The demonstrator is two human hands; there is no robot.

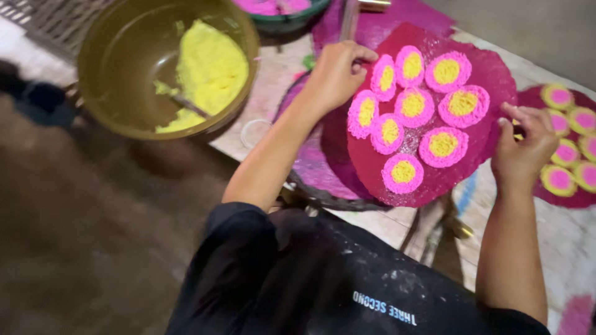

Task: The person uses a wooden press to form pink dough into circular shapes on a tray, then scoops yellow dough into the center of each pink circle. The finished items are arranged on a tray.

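Note:
A round dark-magenta sheet [484, 74] lies tilted over the table, carrying several pink rings with yellow centres [413, 105]. My left hand [335, 74] pinches the sheet's upper left edge, fingers curled by the nearest pink ring. My right hand [524, 146] grips the sheet's right edge between thumb and fingers. Under the sheet a purple-stained round surface [316, 167] shows. My black sleeve and shirt fill the bottom of the view.
A large olive bowl [112, 80] with yellow paste [208, 68] and a spoon stands at the upper left. A green-rimmed bowl of pink paste [279, 9] sits at the top. A second magenta sheet [574, 146] with yellow-and-pink discs lies at the right. Dark floor lies left.

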